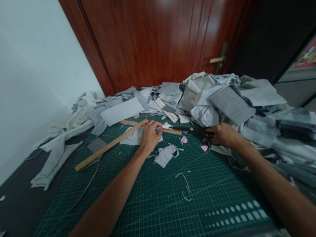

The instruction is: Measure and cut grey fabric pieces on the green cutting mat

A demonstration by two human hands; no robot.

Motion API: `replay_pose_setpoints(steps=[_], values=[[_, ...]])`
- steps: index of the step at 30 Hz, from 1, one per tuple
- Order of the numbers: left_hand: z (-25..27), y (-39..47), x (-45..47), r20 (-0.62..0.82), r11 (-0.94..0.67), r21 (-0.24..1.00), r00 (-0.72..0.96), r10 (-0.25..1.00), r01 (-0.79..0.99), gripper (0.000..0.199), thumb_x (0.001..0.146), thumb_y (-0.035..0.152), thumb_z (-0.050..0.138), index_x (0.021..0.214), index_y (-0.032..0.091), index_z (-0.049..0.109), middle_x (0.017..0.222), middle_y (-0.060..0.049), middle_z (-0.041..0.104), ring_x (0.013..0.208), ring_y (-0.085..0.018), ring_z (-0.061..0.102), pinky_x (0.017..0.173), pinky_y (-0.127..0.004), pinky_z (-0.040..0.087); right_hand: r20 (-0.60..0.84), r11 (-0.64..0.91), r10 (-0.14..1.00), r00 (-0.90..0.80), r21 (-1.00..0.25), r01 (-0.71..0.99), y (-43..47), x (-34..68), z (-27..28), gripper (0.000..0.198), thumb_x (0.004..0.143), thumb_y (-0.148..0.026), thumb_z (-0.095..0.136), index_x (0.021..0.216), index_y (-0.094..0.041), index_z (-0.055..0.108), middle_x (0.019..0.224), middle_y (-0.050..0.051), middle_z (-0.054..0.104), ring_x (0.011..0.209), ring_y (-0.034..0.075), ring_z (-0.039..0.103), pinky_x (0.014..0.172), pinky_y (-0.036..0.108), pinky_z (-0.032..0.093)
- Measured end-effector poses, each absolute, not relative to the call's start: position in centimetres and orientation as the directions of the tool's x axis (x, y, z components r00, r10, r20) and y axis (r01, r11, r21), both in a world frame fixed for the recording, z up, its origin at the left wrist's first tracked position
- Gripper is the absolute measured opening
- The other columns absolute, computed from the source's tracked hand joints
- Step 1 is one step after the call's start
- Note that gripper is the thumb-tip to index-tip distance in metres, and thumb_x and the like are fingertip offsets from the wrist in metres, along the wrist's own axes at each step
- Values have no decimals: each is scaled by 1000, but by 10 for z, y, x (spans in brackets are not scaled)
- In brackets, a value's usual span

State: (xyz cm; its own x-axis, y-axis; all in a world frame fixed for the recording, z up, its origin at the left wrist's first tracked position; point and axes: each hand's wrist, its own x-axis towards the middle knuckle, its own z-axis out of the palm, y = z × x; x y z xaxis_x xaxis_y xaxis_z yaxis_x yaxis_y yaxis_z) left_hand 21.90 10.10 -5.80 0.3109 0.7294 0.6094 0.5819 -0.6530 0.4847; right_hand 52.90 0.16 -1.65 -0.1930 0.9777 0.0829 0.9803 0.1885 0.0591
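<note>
My left hand (150, 136) is closed, pinching a small piece of grey fabric (157, 129) over the far part of the green cutting mat (146, 205). My right hand (223, 134) grips the black handles of a pair of scissors (192, 129), whose blades point left toward the fabric in my left hand. Beneath the blades lies a wooden ruler (174, 131). A second wooden ruler (111, 144) slants across the mat left of my left hand. Closer to me rests a cut grey fabric scrap (164, 156). Two pink chalk pieces lie near the scissors, one pink chalk (204, 148) below the handles.
Heaped fabric (202, 101) lines the mat's back and right edges. Rolled light fabric (53, 163) lies on the dark table at left. Loose threads (186, 184) lie on the mat. A wooden door (147, 34) stands behind, a white wall (17, 67) at left.
</note>
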Motion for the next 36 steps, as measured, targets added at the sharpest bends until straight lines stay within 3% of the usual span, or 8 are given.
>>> replay_pose_setpoints(steps=[7,19,30,36], values=[[-64,115,215,530,-515,728,106,842,452,8,83,17,61,83,20,68,80,-1,71,77,-18,66,76,-31,54,137,173,976,-168,-22,985,4,542,-24,23,89,-42,61,84,-23,72,79,7,77,75,24,73,60,28,38],[-65,119,212,528,-510,760,74,846,403,7,84,22,62,82,19,67,79,-1,72,75,-17,68,75,-30,54,261,137,960,-104,-112,984,4,533,-28,28,86,-48,60,91,-21,67,70,5,72,66,23,68,58,28,36],[-62,115,210,574,-574,720,130,808,389,8,84,23,64,79,21,69,80,-1,74,78,-18,67,77,-30,54,200,190,969,-146,-222,956,3,511,-39,32,86,-53,61,85,-21,65,70,5,70,63,20,65,57,27,36],[-57,112,210,581,-572,705,121,805,420,9,84,18,63,78,21,69,81,-1,75,79,-20,67,78,-31,53,116,164,985,-128,-382,910,2,509,-38,39,83,-59,64,84,-20,62,72,4,69,62,19,63,55,27,37]])
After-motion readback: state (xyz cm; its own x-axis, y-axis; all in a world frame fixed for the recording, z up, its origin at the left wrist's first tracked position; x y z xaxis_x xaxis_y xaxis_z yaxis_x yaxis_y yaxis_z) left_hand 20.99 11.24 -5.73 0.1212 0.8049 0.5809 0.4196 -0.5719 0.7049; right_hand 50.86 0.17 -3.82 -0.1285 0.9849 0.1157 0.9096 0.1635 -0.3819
